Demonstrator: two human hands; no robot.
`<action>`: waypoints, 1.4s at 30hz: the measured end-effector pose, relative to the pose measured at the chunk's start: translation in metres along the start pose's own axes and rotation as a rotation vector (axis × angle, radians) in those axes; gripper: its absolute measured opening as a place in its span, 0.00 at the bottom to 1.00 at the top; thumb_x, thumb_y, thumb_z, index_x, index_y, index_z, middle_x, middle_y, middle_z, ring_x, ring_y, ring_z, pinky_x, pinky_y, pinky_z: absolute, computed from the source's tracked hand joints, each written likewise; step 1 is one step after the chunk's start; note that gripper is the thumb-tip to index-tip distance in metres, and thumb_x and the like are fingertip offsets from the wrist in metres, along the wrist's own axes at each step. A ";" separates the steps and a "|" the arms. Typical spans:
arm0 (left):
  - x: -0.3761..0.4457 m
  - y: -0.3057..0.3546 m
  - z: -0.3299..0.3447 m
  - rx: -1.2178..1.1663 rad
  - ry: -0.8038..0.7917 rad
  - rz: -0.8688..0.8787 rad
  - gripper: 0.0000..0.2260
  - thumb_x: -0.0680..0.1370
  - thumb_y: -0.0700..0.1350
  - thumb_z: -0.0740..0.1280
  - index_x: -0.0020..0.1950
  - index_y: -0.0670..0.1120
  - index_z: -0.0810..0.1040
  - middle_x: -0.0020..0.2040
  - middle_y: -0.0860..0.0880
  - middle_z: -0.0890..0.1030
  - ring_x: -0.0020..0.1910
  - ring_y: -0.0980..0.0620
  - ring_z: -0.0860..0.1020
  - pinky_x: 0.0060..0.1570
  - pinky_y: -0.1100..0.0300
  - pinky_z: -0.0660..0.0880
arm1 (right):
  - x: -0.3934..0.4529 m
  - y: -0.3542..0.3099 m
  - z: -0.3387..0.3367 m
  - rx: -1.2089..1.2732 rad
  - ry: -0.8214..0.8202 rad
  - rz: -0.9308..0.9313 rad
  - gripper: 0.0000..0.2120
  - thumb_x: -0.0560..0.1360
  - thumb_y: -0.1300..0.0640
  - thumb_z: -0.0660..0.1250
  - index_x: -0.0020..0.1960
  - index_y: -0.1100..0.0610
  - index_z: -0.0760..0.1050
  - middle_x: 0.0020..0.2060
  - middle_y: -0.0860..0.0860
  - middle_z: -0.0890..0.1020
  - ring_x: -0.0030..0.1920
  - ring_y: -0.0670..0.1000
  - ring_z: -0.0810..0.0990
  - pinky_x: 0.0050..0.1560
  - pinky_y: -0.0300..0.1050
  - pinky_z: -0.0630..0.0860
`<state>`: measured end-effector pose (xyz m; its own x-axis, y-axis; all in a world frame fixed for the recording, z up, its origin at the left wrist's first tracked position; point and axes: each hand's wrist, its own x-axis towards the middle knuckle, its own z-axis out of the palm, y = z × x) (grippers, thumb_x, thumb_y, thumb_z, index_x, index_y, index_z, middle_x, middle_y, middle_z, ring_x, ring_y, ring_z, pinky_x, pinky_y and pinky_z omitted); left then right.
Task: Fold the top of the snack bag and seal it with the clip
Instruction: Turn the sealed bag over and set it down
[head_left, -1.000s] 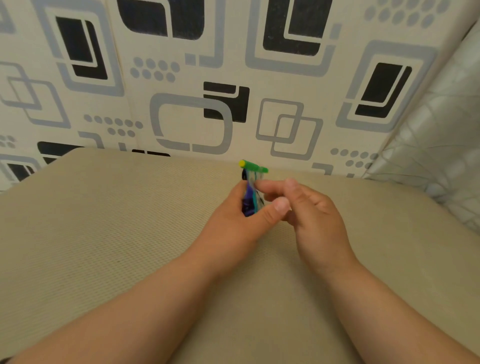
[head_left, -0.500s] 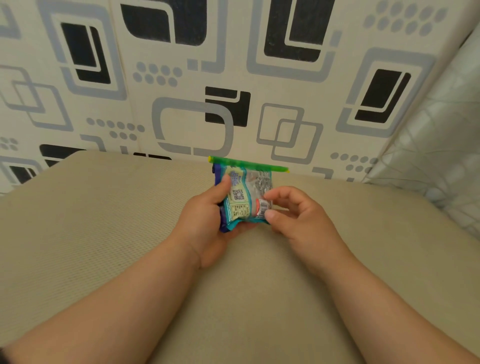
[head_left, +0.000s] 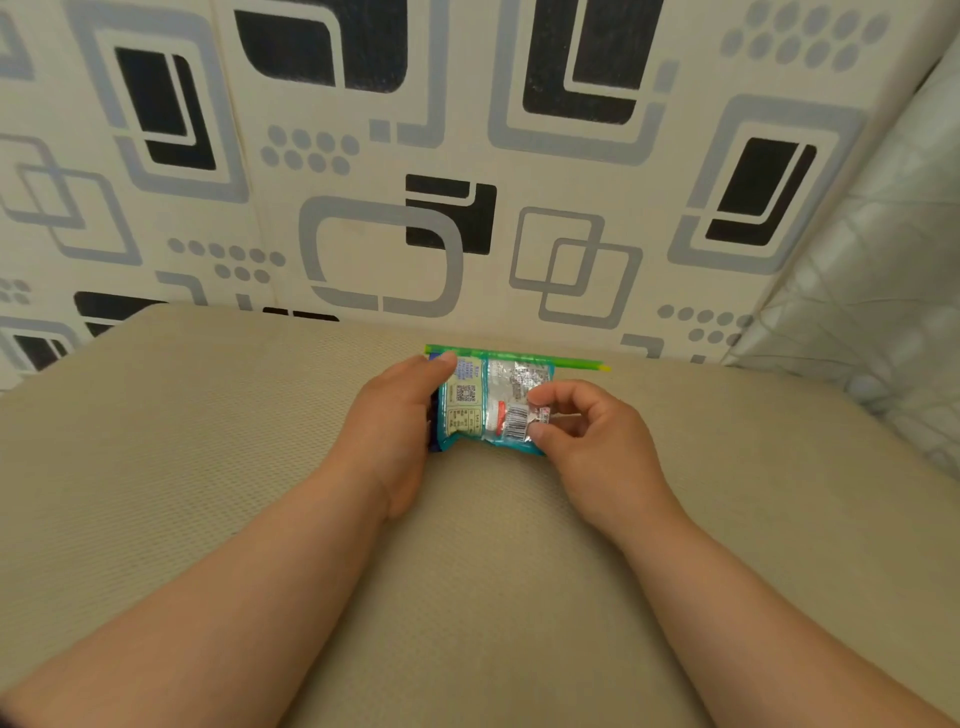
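Both forearms reach forward; the left hand (head_left: 389, 415) is cupped with its thumb extended, the right hand (head_left: 587, 436) pinches thumb to forefinger.

The left hand (head_left: 395, 415) covers the left edge of the snack bag (head_left: 488, 400); its fingers behind the bag are hidden. The right hand (head_left: 587, 441) conceals the bag's lower right corner. Printed text is too small to read. Both forearms are cut off by the bottom edge.
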<state>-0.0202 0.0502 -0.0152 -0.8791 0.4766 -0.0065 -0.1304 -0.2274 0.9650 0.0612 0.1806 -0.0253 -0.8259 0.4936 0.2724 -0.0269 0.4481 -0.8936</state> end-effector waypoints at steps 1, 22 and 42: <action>0.000 0.000 0.000 0.008 0.000 0.006 0.16 0.75 0.48 0.59 0.54 0.37 0.76 0.45 0.44 0.82 0.39 0.52 0.78 0.36 0.61 0.71 | 0.001 0.001 0.001 -0.004 -0.005 0.003 0.14 0.67 0.65 0.68 0.38 0.45 0.74 0.39 0.39 0.79 0.36 0.42 0.78 0.38 0.27 0.73; 0.003 -0.007 0.001 0.111 -0.051 0.106 0.26 0.75 0.62 0.49 0.21 0.66 0.76 0.23 0.69 0.77 0.28 0.74 0.75 0.41 0.64 0.64 | -0.003 0.001 0.003 -0.252 -0.146 0.038 0.16 0.68 0.56 0.68 0.56 0.51 0.75 0.51 0.50 0.80 0.48 0.47 0.78 0.55 0.38 0.70; 0.001 -0.005 -0.006 0.171 0.051 0.101 0.21 0.75 0.62 0.51 0.30 0.60 0.78 0.24 0.71 0.76 0.28 0.76 0.73 0.44 0.63 0.64 | -0.006 -0.001 0.000 -0.131 -0.064 0.052 0.11 0.73 0.48 0.61 0.52 0.49 0.75 0.51 0.55 0.79 0.50 0.52 0.77 0.58 0.48 0.72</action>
<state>-0.0232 0.0469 -0.0211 -0.9064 0.4140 0.0836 0.0357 -0.1221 0.9919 0.0663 0.1771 -0.0262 -0.8584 0.4725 0.1997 0.0875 0.5185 -0.8506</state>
